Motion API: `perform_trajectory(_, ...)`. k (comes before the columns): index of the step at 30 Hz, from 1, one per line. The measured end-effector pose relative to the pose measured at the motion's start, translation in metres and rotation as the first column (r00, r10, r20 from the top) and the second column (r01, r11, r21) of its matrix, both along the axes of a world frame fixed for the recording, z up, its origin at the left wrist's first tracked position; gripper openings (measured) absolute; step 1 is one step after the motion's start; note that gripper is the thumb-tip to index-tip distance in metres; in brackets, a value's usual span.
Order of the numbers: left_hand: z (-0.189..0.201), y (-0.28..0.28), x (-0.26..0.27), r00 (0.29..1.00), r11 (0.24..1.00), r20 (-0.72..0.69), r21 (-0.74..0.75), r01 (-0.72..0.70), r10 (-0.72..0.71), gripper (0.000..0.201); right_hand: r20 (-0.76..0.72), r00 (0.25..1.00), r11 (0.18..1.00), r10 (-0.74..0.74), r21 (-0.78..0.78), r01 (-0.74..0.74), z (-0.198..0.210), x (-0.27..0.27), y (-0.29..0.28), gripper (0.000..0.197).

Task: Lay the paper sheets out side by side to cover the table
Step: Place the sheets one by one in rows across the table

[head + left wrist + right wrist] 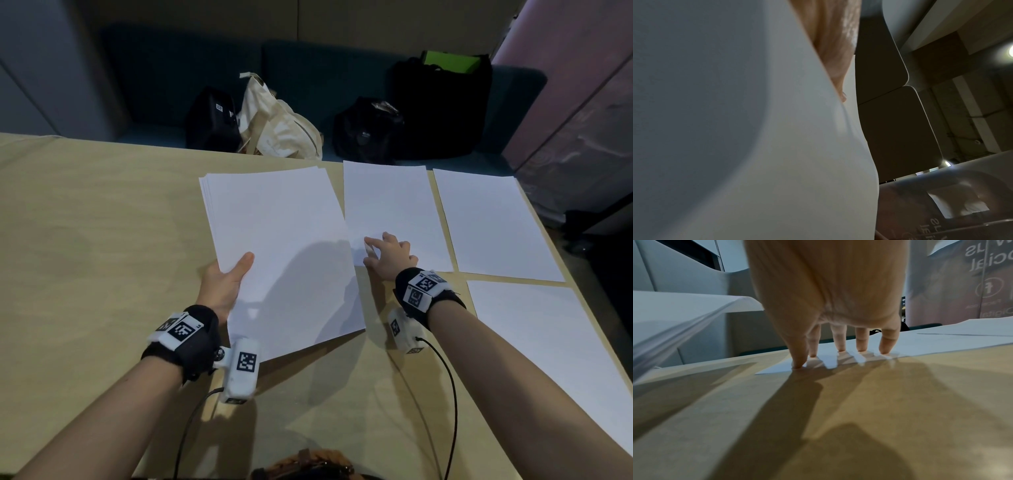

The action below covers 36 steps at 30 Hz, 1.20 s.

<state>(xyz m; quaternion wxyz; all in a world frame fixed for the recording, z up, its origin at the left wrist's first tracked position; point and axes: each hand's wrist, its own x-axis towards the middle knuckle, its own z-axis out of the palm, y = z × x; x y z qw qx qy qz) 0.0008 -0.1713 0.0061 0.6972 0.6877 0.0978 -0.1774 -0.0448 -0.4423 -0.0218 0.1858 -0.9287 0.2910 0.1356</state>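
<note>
Three laid: sheets fill frame right, long axes running away from me.
Right hand [388, 255]: fingers straight — pressing newest sheet [390, 205].
Left hand [224, 282]: grips stack [277, 240], centre — bare table [85, 240] left.

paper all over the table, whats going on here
A person is covering the wooden table with white sheets. The left hand holds a stack of paper above the table in a thumb-on-top grip. The right hand presses spread fingertips on the near edge of a sheet just laid down. Two more sheets already lie to its right, at the far right and the near right; the left side is bare.
</note>
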Motion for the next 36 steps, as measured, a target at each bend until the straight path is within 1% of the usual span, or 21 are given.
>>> perform_trajectory(15, 0.003, 0.005, -0.006, 1.000, 1.000, 0.023, 0.021, 0.007, -0.008, 0.037, -0.009, 1.000, 1.000, -0.008, 0.019, 0.009, 0.002, 0.000, -0.002, 0.051)
perform_trajectory(21, 0.004, 0.007, -0.008, 1.000, 1.000, 0.017, 0.003, -0.009, 0.009, 0.037, -0.012, 1.000, 1.000, -0.001, 0.032, 0.001, 0.003, 0.000, -0.002, 0.052)
perform_trajectory(23, 0.003, 0.007, -0.008, 1.000, 1.000, 0.023, 0.008, -0.008, 0.008, 0.039, 0.009, 1.000, 0.999, -0.008, 0.048, 0.008, 0.005, 0.000, -0.001, 0.051)
perform_trajectory(25, 0.004, 0.007, -0.008, 1.000, 1.000, 0.024, 0.007, -0.006, 0.006, 0.040, 0.079, 0.997, 0.998, -0.022, 0.060, 0.017, 0.008, -0.001, 0.000, 0.045)
perform_trajectory(27, 0.005, 0.006, -0.009, 1.000, 1.000, 0.026, 0.003, -0.004, 0.004, 0.040, 0.199, 0.979, 0.991, -0.047, 0.131, 0.021, 0.016, -0.002, 0.005, 0.038)
perform_trajectory(28, 0.005, 0.006, -0.010, 1.000, 1.000, 0.024, 0.000, -0.007, 0.007, 0.039, 0.269, 0.960, 0.974, -0.075, 0.226, 0.013, 0.021, -0.004, 0.010, 0.038)
perform_trajectory(29, 0.006, 0.006, -0.010, 1.000, 1.000, 0.023, -0.005, -0.008, 0.009, 0.039, 0.319, 0.940, 0.932, -0.123, 0.362, -0.001, 0.028, -0.008, 0.015, 0.039)
perform_trajectory(30, 0.007, 0.006, -0.010, 1.000, 1.000, 0.018, -0.012, -0.007, 0.008, 0.039, 0.335, 0.925, 0.861, -0.180, 0.508, -0.017, 0.035, -0.011, 0.022, 0.039)
perform_trajectory(31, 0.007, 0.006, -0.011, 1.000, 1.000, 0.016, -0.019, -0.003, 0.003, 0.038, 0.327, 0.918, 0.785, -0.222, 0.619, -0.031, 0.042, -0.016, 0.029, 0.036)
perform_trajectory(32, 0.008, 0.006, -0.012, 1.000, 1.000, 0.013, -0.023, 0.004, -0.003, 0.037, 0.320, 0.919, 0.738, -0.231, 0.673, -0.049, 0.047, -0.020, 0.034, 0.031)
perform_trajectory(33, 0.008, 0.006, -0.013, 1.000, 1.000, 0.014, -0.029, 0.012, -0.012, 0.036, 0.326, 0.920, 0.732, -0.216, 0.678, -0.068, 0.050, -0.024, 0.038, 0.024)
perform_trajectory(34, 0.008, 0.006, -0.013, 1.000, 0.999, 0.014, -0.036, 0.018, -0.018, 0.036, 0.345, 0.915, 0.754, -0.207, 0.652, -0.075, 0.051, -0.027, 0.041, 0.020)
perform_trajectory(36, 0.007, 0.007, -0.015, 0.999, 0.998, 0.001, -0.057, 0.033, -0.033, 0.036, 0.405, 0.881, 0.815, -0.246, 0.578, -0.038, 0.052, -0.033, 0.046, 0.024)
